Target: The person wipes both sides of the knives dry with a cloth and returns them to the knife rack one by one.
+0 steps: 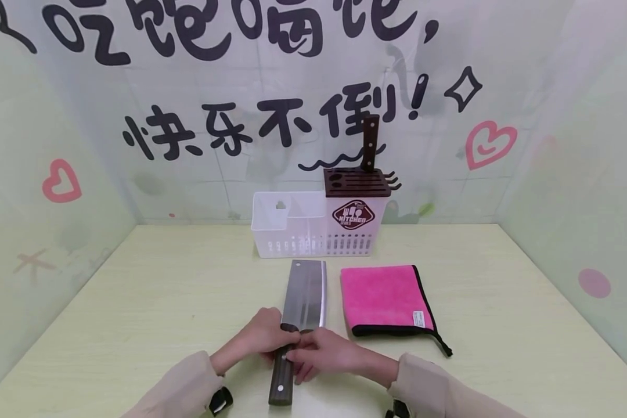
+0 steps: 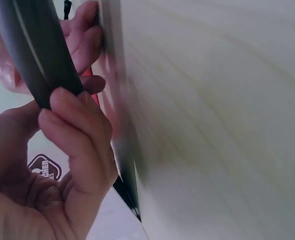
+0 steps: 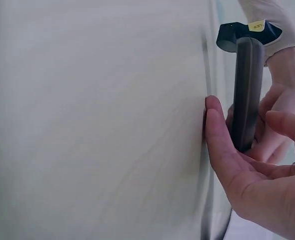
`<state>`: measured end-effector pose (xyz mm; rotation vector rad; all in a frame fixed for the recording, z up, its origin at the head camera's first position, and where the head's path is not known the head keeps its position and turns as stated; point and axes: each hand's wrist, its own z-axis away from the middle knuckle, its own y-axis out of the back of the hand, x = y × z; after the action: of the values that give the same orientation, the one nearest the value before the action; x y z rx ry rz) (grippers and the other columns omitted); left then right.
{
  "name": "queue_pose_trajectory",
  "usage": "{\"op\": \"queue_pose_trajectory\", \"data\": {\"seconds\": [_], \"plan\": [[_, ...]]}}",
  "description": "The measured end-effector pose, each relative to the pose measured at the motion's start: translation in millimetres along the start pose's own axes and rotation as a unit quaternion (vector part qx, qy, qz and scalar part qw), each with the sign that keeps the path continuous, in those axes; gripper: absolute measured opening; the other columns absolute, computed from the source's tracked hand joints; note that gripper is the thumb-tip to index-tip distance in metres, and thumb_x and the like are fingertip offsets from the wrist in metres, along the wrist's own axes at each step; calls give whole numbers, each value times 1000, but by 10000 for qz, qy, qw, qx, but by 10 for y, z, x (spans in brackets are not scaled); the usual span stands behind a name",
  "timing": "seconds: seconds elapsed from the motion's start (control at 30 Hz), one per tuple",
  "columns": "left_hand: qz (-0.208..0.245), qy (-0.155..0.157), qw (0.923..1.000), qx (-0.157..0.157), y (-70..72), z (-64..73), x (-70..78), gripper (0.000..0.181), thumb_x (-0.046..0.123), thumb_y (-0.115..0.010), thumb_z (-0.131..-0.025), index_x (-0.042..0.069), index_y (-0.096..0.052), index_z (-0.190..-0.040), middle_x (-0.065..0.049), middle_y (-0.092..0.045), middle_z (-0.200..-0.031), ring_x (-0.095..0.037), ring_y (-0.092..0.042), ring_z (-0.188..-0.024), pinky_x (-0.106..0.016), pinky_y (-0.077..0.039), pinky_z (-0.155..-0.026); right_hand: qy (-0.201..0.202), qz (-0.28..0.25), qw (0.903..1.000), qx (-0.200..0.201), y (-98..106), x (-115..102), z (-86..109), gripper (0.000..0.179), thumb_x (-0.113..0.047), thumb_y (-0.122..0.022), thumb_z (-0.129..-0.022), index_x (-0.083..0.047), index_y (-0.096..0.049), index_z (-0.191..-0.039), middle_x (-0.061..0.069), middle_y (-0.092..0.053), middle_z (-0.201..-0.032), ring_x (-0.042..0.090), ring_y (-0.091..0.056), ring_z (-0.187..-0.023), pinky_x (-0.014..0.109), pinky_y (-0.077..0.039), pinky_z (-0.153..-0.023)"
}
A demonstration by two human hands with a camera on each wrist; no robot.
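The cleaver (image 1: 302, 296) is in front of the white rack (image 1: 305, 229), blade towards it. Your left hand (image 1: 263, 335) and right hand (image 1: 329, 351) pinch the cleaver's handle (image 1: 280, 377) with their fingers. Before the rack's right half lies a pink cloth (image 1: 381, 296).

Left hand (image 1: 263, 334): fingers curled in a grip, thumb pointing toward the right hand (image 1: 329, 351). Right hand: thumb opposed to lightly bent fingers, pinching. Both hands close together. Left wrist (image 1: 226, 355) and right wrist (image 1: 381, 367): bare. Left forearm (image 1: 180, 383), right forearm (image 1: 433, 383): beige-sleeved, angled inward, converging.
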<state>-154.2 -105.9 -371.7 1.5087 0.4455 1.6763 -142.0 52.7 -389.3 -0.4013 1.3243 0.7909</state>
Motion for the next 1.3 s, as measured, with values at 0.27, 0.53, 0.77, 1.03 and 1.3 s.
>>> {"op": "queue_pose_trajectory", "data": {"seconds": [0.27,0.53,0.77,1.03,1.3], "plan": [[563,-124,9983,-91,-7,-23,-6,24,18,-61,-72,3,-51,-56,-2,-49,-43,-6,-43,-30,-23,-41,-33,-109,-1275,9911,-375,-40,48,15,31,-16,-48,-92,4,-51,-116,17,-63,-94,19,-63,-72,37,-53,-68],[896,19,9957,-236,-11,-12,-25,31,25,-66,-75,6,-49,-58,0,-48,-43,-4,-45,-32,-22,-43,-35,-202,-1516,9875,-372,-41,57,49,28,-9,-52,-89,7,-51,-113,14,-63,-90,12,-60,-63,34,-53,-67],[1740,9,9818,-766,-4,-12,-83,25,20,-63,-80,-1,-53,-75,-8,-61,-57,-15,-59,-46,-26,-51,-47,-240,-1575,9865,-380,-11,55,85,27,-7,-54,-87,9,-52,-109,8,-63,-83,11,-60,-61,32,-53,-67],[2775,-176,9494,-1459,-2,11,-102,23,11,-61,-81,-11,-57,-86,-15,-65,-71,-16,-63,-59,-31,-54,-58,-207,-1566,9872,-208,-7,66,123,24,-5,-55,-86,10,-52,-105,6,-61,-82,16,-62,-70,34,-53,-70],[2814,-201,9490,-1407,-37,47,-109,23,11,-64,-80,-9,-55,-87,-14,-65,-74,-13,-61,-58,-29,-53,-56,-214,-1692,9849,-283,-34,52,194,25,-4,-54,-87,11,-50,-106,14,-63,-92,19,-62,-79,36,-52,-73]]}}
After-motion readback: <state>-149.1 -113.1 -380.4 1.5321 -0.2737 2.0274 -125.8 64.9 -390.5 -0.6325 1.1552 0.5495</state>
